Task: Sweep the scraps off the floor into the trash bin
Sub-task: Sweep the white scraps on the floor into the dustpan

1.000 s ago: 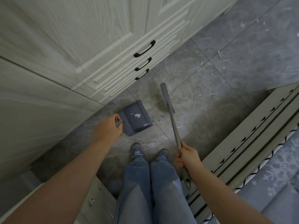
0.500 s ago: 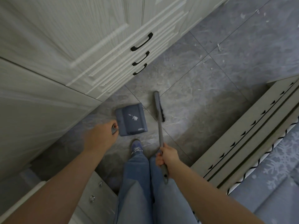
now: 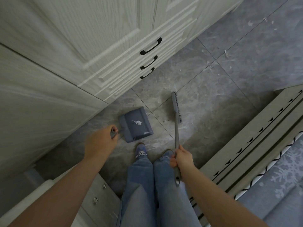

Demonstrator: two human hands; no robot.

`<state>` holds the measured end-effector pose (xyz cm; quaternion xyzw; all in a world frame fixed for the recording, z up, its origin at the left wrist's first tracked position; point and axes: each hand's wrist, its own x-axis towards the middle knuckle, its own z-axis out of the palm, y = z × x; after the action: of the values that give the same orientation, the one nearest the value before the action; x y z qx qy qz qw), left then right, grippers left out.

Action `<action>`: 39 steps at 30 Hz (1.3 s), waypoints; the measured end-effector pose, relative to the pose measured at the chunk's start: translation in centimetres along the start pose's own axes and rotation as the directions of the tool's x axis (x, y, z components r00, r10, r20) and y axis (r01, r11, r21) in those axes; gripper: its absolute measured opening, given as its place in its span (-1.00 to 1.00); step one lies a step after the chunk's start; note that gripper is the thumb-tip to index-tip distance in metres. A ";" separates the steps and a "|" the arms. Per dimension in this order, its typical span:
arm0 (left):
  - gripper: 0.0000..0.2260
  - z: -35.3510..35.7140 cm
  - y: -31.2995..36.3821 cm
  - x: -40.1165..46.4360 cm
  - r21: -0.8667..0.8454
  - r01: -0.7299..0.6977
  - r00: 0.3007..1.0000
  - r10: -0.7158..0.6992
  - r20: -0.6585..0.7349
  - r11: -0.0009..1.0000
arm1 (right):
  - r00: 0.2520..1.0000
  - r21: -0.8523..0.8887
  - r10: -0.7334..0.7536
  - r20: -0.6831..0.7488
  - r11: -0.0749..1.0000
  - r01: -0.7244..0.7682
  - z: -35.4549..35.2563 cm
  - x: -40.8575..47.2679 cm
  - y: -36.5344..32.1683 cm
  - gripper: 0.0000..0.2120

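A dark grey dustpan [image 3: 136, 124] lies flat on the tiled floor with a small white scrap [image 3: 137, 122] in it. My left hand [image 3: 102, 142] grips the dustpan's handle at its left corner. My right hand [image 3: 181, 158] holds the long grey stick of a broom [image 3: 176, 108], whose dark bristle head rests on the floor just right of the dustpan. More white scraps [image 3: 227, 54] lie scattered on the floor at the upper right. No trash bin is in view.
A pale cabinet with three black drawer handles [image 3: 150, 60] fills the upper left. A bed frame edge [image 3: 255, 136] and patterned bedding run along the right. A low drawer unit [image 3: 96, 199] sits at the lower left. My legs and shoes [image 3: 141, 151] stand between them.
The broom head swept in towards the dustpan and then moved back out to the right. The dustpan slid slightly left and nearer my feet, its handle still in my left hand.
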<state>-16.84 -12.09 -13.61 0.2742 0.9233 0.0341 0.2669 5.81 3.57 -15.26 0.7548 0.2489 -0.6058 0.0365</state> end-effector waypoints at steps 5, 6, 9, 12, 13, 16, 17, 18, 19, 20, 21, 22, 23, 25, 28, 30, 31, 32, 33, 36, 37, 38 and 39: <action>-0.82 0.4 -0.9 -0.1 0.055 0.014 0.999 -0.011 -0.050 0.998 | 0.994 -0.088 0.018 0.111 0.996 -0.008 3.4 1.4 0.3 -0.77; -0.83 0.4 -0.9 -0.1 0.046 0.028 0.999 -0.026 -0.039 0.999 | 0.988 -0.111 0.038 0.151 0.994 -0.021 4.3 0.9 1.2 -0.81; -0.83 0.0 -1.1 0.1 0.015 0.067 0.998 -0.067 -0.016 0.998 | 0.973 -0.094 0.059 0.223 0.995 -0.039 5.7 -1.0 3.8 -0.84; -0.81 -0.7 -2.0 0.3 -0.033 0.101 0.995 -0.101 0.005 0.994 | 0.955 0.041 0.087 0.284 0.994 -0.103 5.4 -3.0 5.3 -0.82; -0.81 -0.9 -2.4 0.4 -0.046 0.108 0.994 -0.108 0.009 0.993 | 0.954 0.050 0.073 0.292 0.994 -0.092 5.2 -3.5 5.5 -0.79; -0.83 -1.1 -3.3 0.6 -0.062 0.105 0.994 -0.104 0.012 0.993 | 0.965 0.042 0.010 0.263 0.999 -0.022 5.0 -4.5 5.1 -0.76; -0.83 -1.1 -3.4 0.6 -0.055 0.095 0.996 -0.094 0.009 0.994 | 0.971 0.025 -0.004 0.239 1.000 -0.003 5.0 -4.4 4.4 -0.75; -0.84 -1.0 -3.6 0.5 -0.045 0.087 0.996 -0.087 0.010 0.995 | 0.978 0.001 -0.019 0.206 1.000 0.019 4.9 -3.7 3.8 -0.73; -0.85 -0.9 -3.7 0.5 -0.042 0.082 0.997 -0.082 0.010 0.996 | 0.987 -0.031 -0.034 0.155 0.999 0.039 5.0 -2.9 3.0 -0.74; -0.86 -0.7 -3.8 0.4 -0.052 0.074 0.997 -0.074 0.007 0.996 | 0.994 -0.065 -0.049 0.101 0.996 0.056 5.0 -1.8 2.3 -0.75; -0.87 -0.4 -4.1 0.3 -0.069 0.065 0.998 -0.065 -0.003 0.996 | 0.996 -0.110 -0.060 0.069 0.992 0.067 5.1 -0.8 1.5 -0.78; -0.87 -0.2 -4.3 0.1 -0.082 0.057 0.998 -0.059 -0.016 0.995 | 0.997 -0.148 -0.054 0.057 0.987 0.062 5.2 0.2 0.9 -0.81; -0.85 0.1 -4.5 -0.1 -0.088 0.051 0.998 -0.054 -0.030 0.995 | 0.998 -0.183 -0.034 0.049 0.982 0.042 5.4 0.9 0.7 -0.84; -0.77 0.6 -4.6 -0.3 -0.087 0.045 0.997 -0.050 -0.059 0.995 | 0.997 -0.229 -0.001 0.076 0.973 0.019 6.0 1.1 0.9 -0.81; -0.77 0.7 -4.3 -0.3 -0.071 0.058 0.996 -0.063 -0.067 0.996 | 0.986 -0.268 0.050 0.162 0.963 -0.005 7.2 -0.5 3.4 -0.79; -0.81 0.6 -4.2 -0.4 -0.065 0.082 0.995 -0.085 -0.047 0.995 | 0.976 -0.214 0.111 0.187 0.974 -0.070 7.4 -1.6 5.5 -0.81; -0.82 0.5 -4.2 -0.5 -0.068 0.089 0.995 -0.092 -0.047 0.994 | 0.974 -0.207 0.124 0.191 0.975 -0.084 7.5 -2.1 6.1 -0.80; -0.81 0.5 -4.3 -0.6 -0.071 0.087 0.994 -0.091 -0.052 0.994 | 0.974 -0.210 0.123 0.191 0.974 -0.081 7.5 -2.4 6.4 -0.79; -0.81 0.4 -4.3 -0.6 -0.070 0.083 0.995 -0.087 -0.058 0.994 | 0.972 -0.218 0.118 0.203 0.973 -0.073 7.6 -3.1 6.1 -0.81; -0.84 0.3 -4.2 -0.8 -0.073 0.096 0.994 -0.100 -0.043 0.993 | 0.954 -0.326 0.219 0.205 0.934 -0.144 7.4 -3.3 4.4 -0.81; -0.86 0.3 -4.1 -0.8 -0.080 0.100 0.994 -0.103 -0.036 0.992 | 0.946 -0.349 0.257 0.198 0.920 -0.177 7.2 -3.1 3.5 -0.81; -0.87 0.2 -4.0 -0.8 -0.080 0.102 0.994 -0.105 -0.035 0.992 | 0.944 -0.390 0.277 0.180 0.901 -0.190 7.0 -2.7 2.6 -0.81; -0.87 0.2 -3.9 -0.8 -0.076 0.101 0.994 -0.104 -0.040 0.992 | 0.957 -0.461 0.243 0.161 0.875 -0.144 6.7 -2.4 1.6 -0.82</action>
<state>-18.08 -15.84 -14.20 0.2156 0.9399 0.0604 0.2578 0.08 -1.00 -15.16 0.6780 0.2981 -0.6036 0.2953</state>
